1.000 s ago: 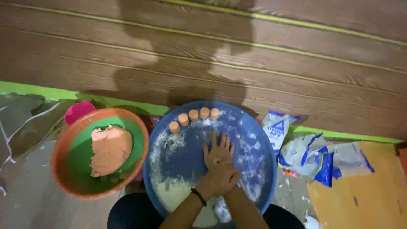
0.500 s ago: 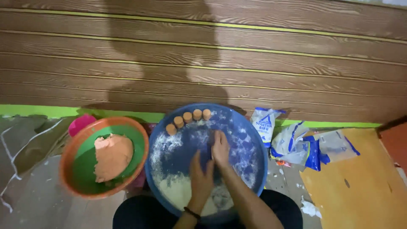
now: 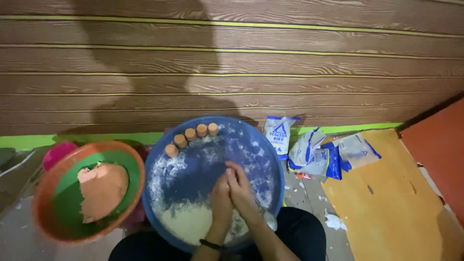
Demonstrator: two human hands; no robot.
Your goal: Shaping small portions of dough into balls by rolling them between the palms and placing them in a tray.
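Observation:
A round blue tray (image 3: 155,166) dusted with white flour rests on my lap. My left hand (image 3: 220,197) and my right hand (image 3: 240,186) are pressed together, side by side, over the near middle of the tray. Whatever lies between the palms is hidden. My left wrist wears a dark band. A pale heap of flour (image 3: 187,223) lies just left of my hands. Several small round orange-brown dough pieces (image 3: 191,134) stand in a curved row along the tray's far rim.
Left of the tray sits an orange bowl (image 3: 46,186) with a green bowl inside it holding an orange dough lump (image 3: 102,191). A pink object (image 3: 58,152) lies behind it. Blue-and-white flour bags (image 3: 316,155) lie at right beside a yellow board (image 3: 386,198). A brown wood-grain wall rises behind.
My right hand, spread flat on the floured tray a second ago, has drawn back toward me. Both hands now meet palm to palm. The view has shifted slightly to the right.

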